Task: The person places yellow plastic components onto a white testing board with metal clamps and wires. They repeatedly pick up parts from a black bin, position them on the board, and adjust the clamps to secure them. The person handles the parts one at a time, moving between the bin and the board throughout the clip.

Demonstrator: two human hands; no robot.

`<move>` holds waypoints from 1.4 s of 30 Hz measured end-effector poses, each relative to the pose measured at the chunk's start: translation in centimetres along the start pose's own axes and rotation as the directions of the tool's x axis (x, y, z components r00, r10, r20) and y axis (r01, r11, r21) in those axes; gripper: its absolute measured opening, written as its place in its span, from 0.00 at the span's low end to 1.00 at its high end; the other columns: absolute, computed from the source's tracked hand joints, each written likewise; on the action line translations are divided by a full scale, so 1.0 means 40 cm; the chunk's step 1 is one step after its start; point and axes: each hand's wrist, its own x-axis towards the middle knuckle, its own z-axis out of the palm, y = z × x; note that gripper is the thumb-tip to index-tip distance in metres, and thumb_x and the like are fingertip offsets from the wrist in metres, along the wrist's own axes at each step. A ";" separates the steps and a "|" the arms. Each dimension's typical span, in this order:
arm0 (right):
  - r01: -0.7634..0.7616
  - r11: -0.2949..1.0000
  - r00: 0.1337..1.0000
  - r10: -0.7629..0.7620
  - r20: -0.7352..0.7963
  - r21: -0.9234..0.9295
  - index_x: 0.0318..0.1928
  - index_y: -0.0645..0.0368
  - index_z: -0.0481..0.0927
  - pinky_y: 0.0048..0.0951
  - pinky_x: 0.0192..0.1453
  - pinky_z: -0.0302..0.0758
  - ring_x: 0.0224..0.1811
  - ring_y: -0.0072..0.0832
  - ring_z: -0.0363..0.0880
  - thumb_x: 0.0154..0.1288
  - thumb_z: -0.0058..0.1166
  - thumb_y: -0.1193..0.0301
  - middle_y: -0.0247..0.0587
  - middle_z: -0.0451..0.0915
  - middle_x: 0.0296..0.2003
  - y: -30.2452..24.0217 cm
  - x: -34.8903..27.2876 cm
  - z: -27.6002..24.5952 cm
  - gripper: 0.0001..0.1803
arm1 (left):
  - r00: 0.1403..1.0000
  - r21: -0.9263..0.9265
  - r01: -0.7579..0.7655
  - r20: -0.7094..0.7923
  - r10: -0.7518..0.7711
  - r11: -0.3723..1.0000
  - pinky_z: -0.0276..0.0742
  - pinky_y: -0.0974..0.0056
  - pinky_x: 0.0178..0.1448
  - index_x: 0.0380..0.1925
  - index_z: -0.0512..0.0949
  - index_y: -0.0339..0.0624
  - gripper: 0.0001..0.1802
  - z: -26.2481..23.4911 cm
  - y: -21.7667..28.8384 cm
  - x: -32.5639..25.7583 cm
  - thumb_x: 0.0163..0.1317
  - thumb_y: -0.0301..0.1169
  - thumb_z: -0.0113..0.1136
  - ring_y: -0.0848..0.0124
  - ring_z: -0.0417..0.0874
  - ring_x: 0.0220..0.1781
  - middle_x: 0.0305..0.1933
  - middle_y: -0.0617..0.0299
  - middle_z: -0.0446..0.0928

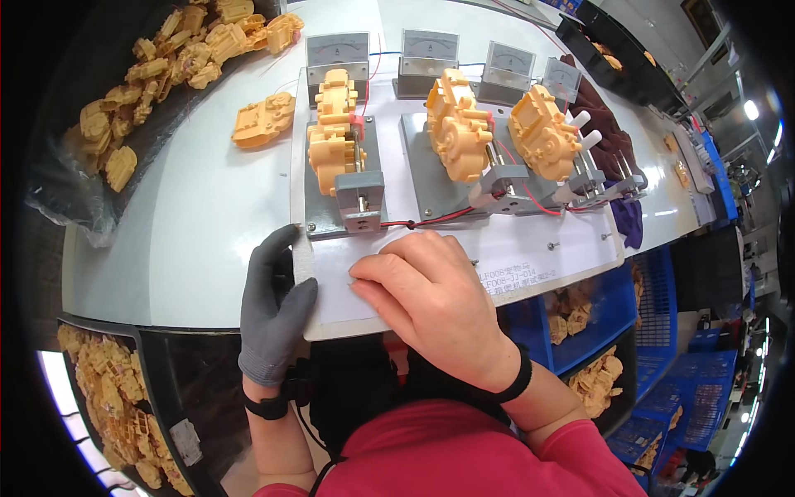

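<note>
- From where I stand, the person's gloved left hand [270,302] is at the near left corner of the white board [339,308], its fingers and thumb spread apart with nothing visible between them.
- The bare right hand [439,298] lies over the board's near edge, fingers bent and thumb close to the forefinger; I can't tell whether they pinch anything small.
- Straight ahead of both hands' fingers, three yellow housings are already seated on the fixtures: the left housing [331,149], the middle housing [457,132] and the right housing [545,137]. Neither hand touches them.
- Beyond them stand the meters [430,51]; from here the needles are too fine to read, so I can't say whether any housing is finished.
- One loose housing [263,123] lies on the worktop [186,248], ahead of the gloved fingers and off any fixture.
- Plenty seems left, though which heaps are done is unclear: one pile [199,54] far ahead and left of the gloved fingers, a black crate [142,344] nearer on that side, blue bins [586,352] right of the bare fingers.
</note>
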 end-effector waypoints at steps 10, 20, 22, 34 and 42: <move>0.008 1.000 1.000 -0.008 0.010 0.000 0.37 0.56 0.82 0.35 0.45 0.71 0.37 0.36 0.76 0.57 0.66 0.74 0.35 0.76 0.32 0.003 -0.002 -0.003 0.07 | 1.000 0.009 -0.006 0.000 0.006 1.000 0.71 0.67 0.57 0.66 0.67 0.38 0.34 0.003 -0.002 0.001 0.56 0.25 0.60 0.73 0.73 0.51 0.53 0.61 0.73; 0.101 0.995 0.995 -0.101 -0.015 -0.018 0.36 0.55 0.78 0.34 0.41 0.69 0.36 0.33 0.75 0.57 0.64 0.75 0.33 0.72 0.31 0.015 -0.001 0.002 0.08 | 1.000 0.004 -0.007 -0.016 0.007 1.000 0.71 0.67 0.57 0.66 0.67 0.38 0.34 0.006 0.002 0.001 0.57 0.25 0.60 0.74 0.74 0.51 0.54 0.60 0.74; 0.118 0.993 0.993 -0.118 -0.010 -0.022 0.35 0.55 0.78 0.34 0.41 0.69 0.35 0.32 0.75 0.56 0.64 0.75 0.33 0.72 0.31 0.018 -0.004 0.003 0.08 | 1.000 0.021 0.007 -0.008 -0.007 1.000 0.71 0.67 0.58 0.66 0.67 0.38 0.34 0.005 0.006 0.001 0.57 0.25 0.60 0.74 0.74 0.51 0.54 0.60 0.73; 0.037 0.999 0.999 -0.037 -0.033 -0.007 0.36 0.55 0.82 0.33 0.43 0.70 0.37 0.35 0.76 0.55 0.67 0.75 0.35 0.76 0.32 0.005 -0.004 -0.002 0.08 | 1.000 0.023 0.001 -0.011 0.000 1.000 0.71 0.67 0.58 0.66 0.67 0.38 0.33 0.004 0.004 0.002 0.57 0.23 0.58 0.73 0.74 0.51 0.55 0.59 0.73; 0.079 0.997 0.996 -0.080 -0.043 -0.024 0.38 0.55 0.78 0.35 0.42 0.70 0.36 0.35 0.74 0.56 0.66 0.73 0.35 0.72 0.32 0.009 -0.008 0.003 0.11 | 1.000 0.042 -0.021 -0.015 0.021 0.999 0.72 0.65 0.60 0.66 0.67 0.37 0.33 0.005 -0.001 -0.002 0.58 0.20 0.54 0.71 0.76 0.54 0.58 0.56 0.74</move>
